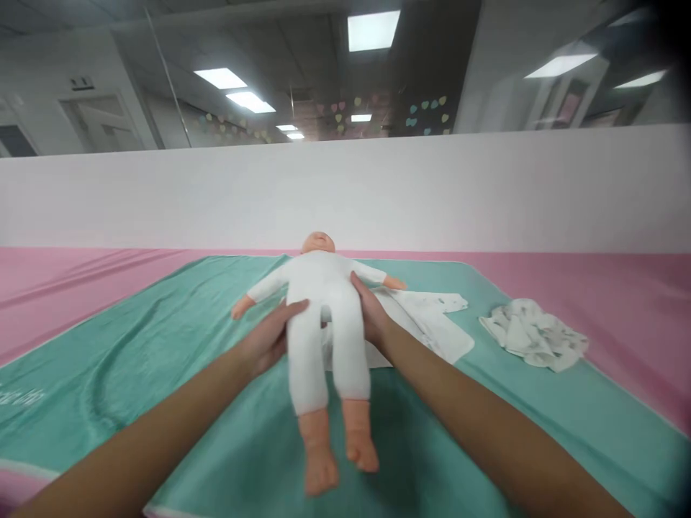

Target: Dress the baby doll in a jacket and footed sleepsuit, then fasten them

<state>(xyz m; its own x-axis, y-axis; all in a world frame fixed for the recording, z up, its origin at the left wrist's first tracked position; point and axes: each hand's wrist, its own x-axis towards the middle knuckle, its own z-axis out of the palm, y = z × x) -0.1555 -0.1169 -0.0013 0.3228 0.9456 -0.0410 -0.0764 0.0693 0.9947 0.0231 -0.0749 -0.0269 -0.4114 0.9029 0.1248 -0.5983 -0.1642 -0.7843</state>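
A baby doll [322, 277] with a white cloth body and bare plastic hands and feet is held face up, its feet toward me. My left hand [270, 334] grips its hip on the left, the thumb on top and the fingers hidden underneath. On the other side my right hand [372, 309] is closed round the doll's hip in the same way. The doll's legs hang over the green sheet, and its head is at the far end. Partly behind the doll, a white baby garment [432, 324] with a sleeve lies spread flat.
A crumpled white patterned cloth [534, 334] lies to the right. The wrinkled green sheet [162, 360] covers a pink surface [572, 277]. A white low wall [216, 198] runs along the back, with a large dark glass or mirror panel [324, 79] above it.
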